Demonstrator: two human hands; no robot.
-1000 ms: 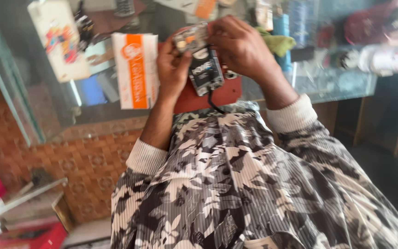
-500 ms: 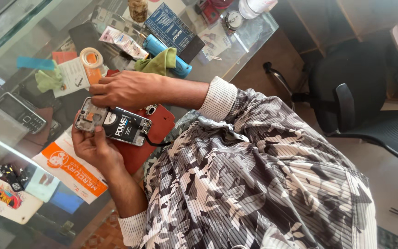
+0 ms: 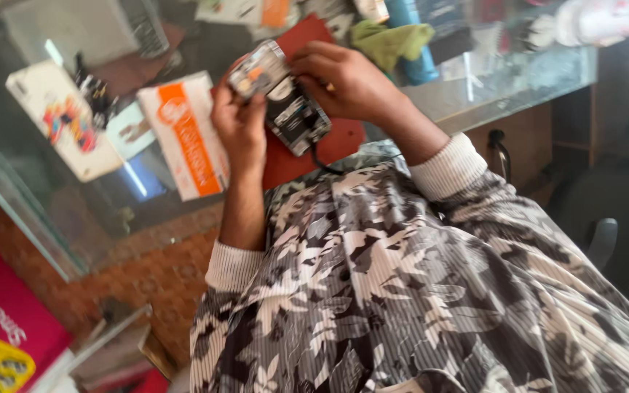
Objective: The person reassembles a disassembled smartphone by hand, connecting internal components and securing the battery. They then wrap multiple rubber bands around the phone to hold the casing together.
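Both hands (image 3: 293,102) grip an opened phone (image 3: 282,94) above the glass counter's edge (image 3: 475,94).

The left hand (image 3: 238,127) grips an opened phone (image 3: 282,94) from its left side, fingers curled over the top end where the bare circuit parts show. The right hand (image 3: 347,84) closes over the phone's other side, thumb and fingers pressed to its black battery (image 3: 296,116). Under both hands lies a red mat (image 3: 340,142) on the glass surface (image 3: 518,80). Just left of the left hand sits a white and orange box (image 3: 183,135), and further left a white card with coloured pictures (image 3: 60,120). Beyond the right hand lie a green cloth (image 3: 391,40) and a blue tube (image 3: 413,65), touching. Patterned sleeves with pale ribbed cuffs (image 3: 449,167) cover both forearms.
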